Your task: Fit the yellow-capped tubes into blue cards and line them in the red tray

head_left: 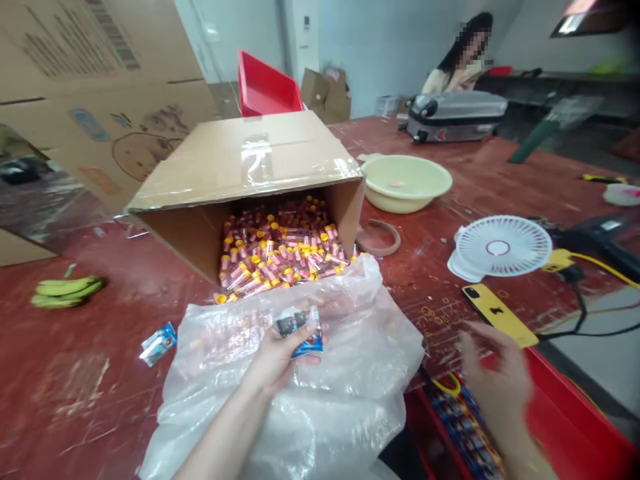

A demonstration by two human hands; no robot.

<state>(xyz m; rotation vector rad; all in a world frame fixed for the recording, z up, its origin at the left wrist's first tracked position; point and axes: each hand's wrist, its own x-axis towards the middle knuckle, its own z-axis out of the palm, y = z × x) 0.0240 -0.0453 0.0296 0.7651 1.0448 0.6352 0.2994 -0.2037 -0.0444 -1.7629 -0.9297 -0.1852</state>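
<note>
Left hand: my left hand (278, 357) is clamped on a small blue packet (301, 331), fingers pinched around it, above the clear plastic bag (320, 400).
Right hand: my right hand (495, 377) hovers with fingers spread apart and holds nothing; it is blurred, over the near right corner.
Packet: it sits in my left fingers, just near of the open cardboard box (250, 167).
Box: it lies on its side at the middle of the red table (90, 373), its mouth facing me, filled with small tubes (280, 257) that have yellow caps.
Bag: it spreads from the mouth of the box toward me, crumpled.
Red bin: a red bin (565, 420) sits below my right hand, with rows of blue packets inside.
Left side: a second packet (158, 344) lies on the table left of the bag; bananas (66, 291) lie further left.
Right side: a yellow phone (499, 315) lies just near of a white fan (500, 250).
Far side: a pale basin (406, 181) stands right of the box, and a person (457, 57) sits beyond.
</note>
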